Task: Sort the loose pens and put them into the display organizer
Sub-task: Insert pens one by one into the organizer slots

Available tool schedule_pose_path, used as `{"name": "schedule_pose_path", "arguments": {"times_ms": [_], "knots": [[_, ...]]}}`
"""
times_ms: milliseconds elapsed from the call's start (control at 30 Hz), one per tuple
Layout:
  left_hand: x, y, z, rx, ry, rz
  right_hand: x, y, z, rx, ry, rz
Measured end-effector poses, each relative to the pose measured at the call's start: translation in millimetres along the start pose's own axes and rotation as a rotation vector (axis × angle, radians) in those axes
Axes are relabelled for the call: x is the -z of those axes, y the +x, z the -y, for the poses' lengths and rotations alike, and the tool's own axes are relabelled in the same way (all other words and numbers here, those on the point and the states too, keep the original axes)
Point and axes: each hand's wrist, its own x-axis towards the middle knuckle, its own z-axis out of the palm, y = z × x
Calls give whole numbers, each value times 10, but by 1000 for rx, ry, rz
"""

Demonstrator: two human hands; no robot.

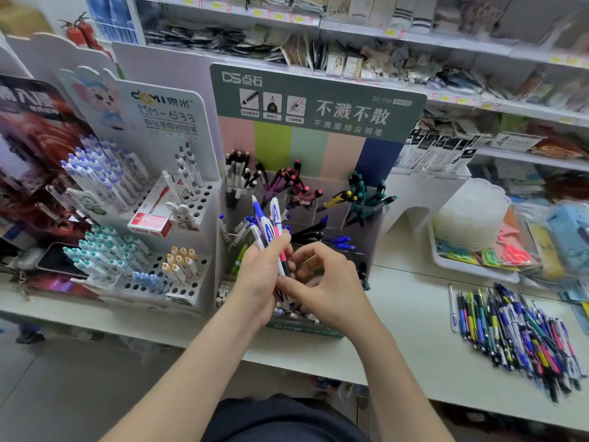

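My left hand (258,279) grips a bunch of blue-and-white pens (269,223), their tips fanning upward in front of the display organizer (318,100), a green-headed stand with clear compartments holding sorted pens. My right hand (325,282) is close beside the left, its fingers curled and pinching the lower ends of the pens in the bunch. A heap of loose pens (516,330) in mixed colours lies on the white counter (411,314) at the right.
A white holed pen stand (178,129) with several blue, teal and orange pens stands to the left of the organizer. A white tray (471,266) with plastic lids and packets sits at the back right. Stocked shop shelves (382,36) run behind.
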Motion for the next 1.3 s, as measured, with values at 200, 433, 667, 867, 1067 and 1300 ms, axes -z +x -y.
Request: {"name": "schedule_pose_path", "arguments": {"times_ms": [200, 433, 667, 867, 1067, 1300], "knots": [[-104, -56, -17, -63, 41, 98, 132, 37, -129, -10, 87, -1], [-210, -140, -90, -50, -22, 140, 96, 86, -210, -14, 144, -142], [-230, -131, -62, -80, 115, 232, 117, 106, -177, 23, 58, -162], [-279, -120, -107, -106, 194, 255, 149, 169, -138, 10, 149, -159], [-231, -69, -106, -154, 290, 195, 210, 272, -79, 32, 302, -139], [-85, -68, -99, -184, 403, 161, 486, 685, 203, 292, 301, -630]]}}
